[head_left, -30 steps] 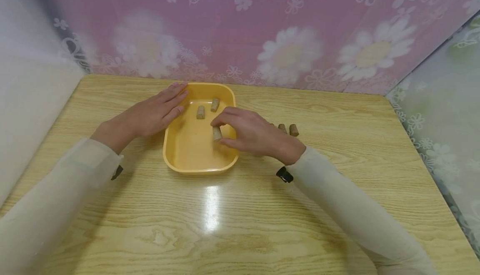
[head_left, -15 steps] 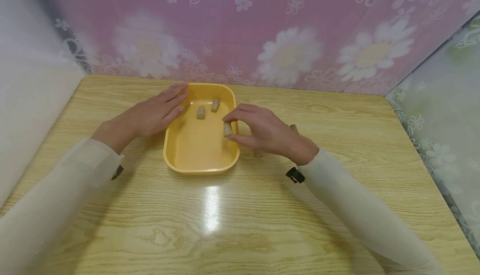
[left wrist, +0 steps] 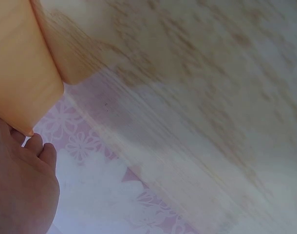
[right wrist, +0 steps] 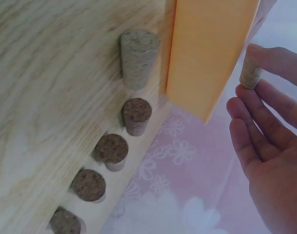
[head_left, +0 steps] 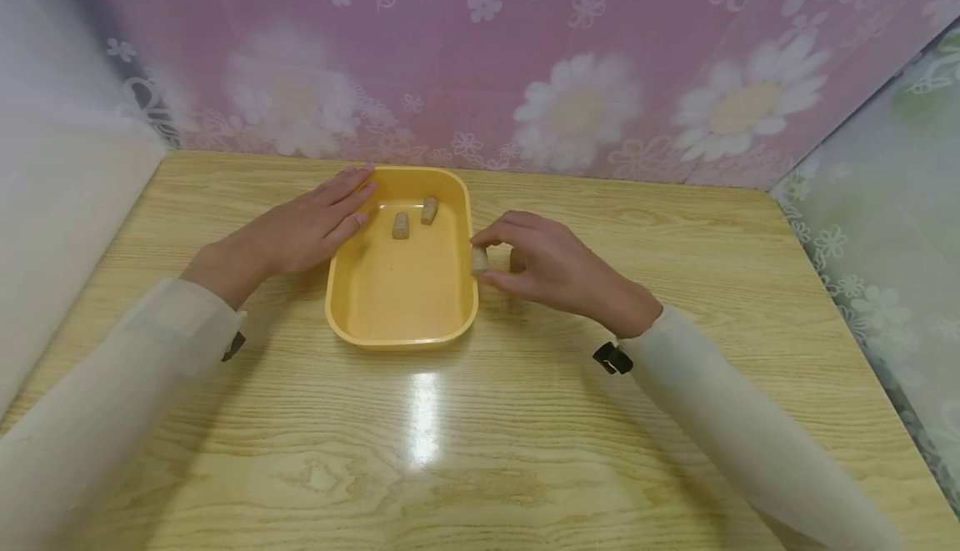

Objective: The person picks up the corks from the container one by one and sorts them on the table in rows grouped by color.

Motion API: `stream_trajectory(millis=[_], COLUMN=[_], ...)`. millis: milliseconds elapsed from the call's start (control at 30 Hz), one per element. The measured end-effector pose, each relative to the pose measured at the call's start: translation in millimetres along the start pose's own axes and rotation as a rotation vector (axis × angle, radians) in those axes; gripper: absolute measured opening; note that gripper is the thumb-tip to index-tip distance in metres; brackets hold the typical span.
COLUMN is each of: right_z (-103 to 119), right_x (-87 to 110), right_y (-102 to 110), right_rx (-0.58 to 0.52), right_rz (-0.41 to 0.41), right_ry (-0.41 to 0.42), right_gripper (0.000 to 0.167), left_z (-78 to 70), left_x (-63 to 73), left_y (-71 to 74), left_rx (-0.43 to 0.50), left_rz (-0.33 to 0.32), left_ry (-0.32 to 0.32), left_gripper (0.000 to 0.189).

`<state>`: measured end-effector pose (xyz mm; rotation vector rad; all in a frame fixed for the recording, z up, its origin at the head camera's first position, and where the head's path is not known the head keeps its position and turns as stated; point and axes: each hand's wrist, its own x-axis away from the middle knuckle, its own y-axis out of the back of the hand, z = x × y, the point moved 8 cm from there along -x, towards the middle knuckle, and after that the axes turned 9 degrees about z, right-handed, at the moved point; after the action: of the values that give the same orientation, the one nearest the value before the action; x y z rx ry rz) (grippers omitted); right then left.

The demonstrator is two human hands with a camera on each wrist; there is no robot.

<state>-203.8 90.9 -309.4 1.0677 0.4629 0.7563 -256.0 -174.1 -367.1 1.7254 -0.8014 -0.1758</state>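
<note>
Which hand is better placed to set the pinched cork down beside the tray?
Right. The right hand already pinches the cork just outside the tray rim, by the cork row. The left hand lies flat against the tray's far side.

The near half of the table (head_left: 450,451) lies open from edge to edge. In the middle stands the tray (head_left: 405,336), blocking a straight pass across. The left hand (head_left: 300,230) rests flat against its left rim, closing that side. Just right of the tray, the right hand (head_left: 558,272) pinches a cork (head_left: 478,259) over the rim, and a row of corks (right wrist: 109,148) stands upright beside the tray wall. The table's far right is open; a backdrop (head_left: 525,59) walls the far edge.
</note>
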Motion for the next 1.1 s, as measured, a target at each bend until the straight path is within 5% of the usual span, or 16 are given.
stream_trajectory(millis=[1100], right_z=[-39.2], right_x=[44.7], right_y=[-9.7], right_rx=[-0.029], right_rz=[-0.025], right_ry=[-0.074], right_gripper=[0.039], left_z=[2.8], left_x=[-0.9], left_y=[-1.8], left_rx=[0.005], left_rz=[0.011], left_ry=[0.005], left_gripper=[0.066])
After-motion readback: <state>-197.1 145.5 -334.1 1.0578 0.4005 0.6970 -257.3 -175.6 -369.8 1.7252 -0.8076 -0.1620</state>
